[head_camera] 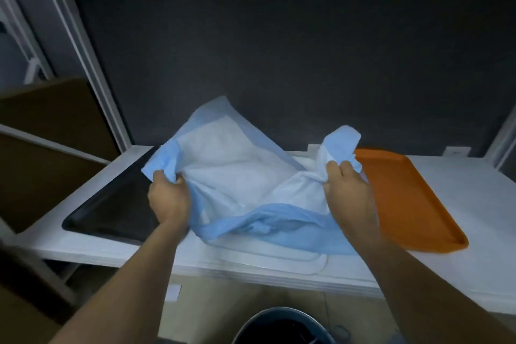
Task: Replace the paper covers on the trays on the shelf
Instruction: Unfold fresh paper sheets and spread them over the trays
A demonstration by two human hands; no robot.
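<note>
A crumpled paper cover (240, 173), white with light blue edges, is lifted over the middle of the white shelf (474, 220). My left hand (169, 198) grips its bunched left edge. My right hand (349, 193) grips its right side, and a fold stands up above my fingers. Under the cover lies a white tray (315, 258), only its near rim showing. A black tray (111, 209) sits bare to the left. To the right, an orange tray (410, 204) also lies bare.
A dark round bin (282, 327) stands on the floor below the shelf's front edge. Brown cardboard (50, 148) leans at the left beside the shelf's grey upright. A dark panel backs the shelf, and another shelf board runs overhead.
</note>
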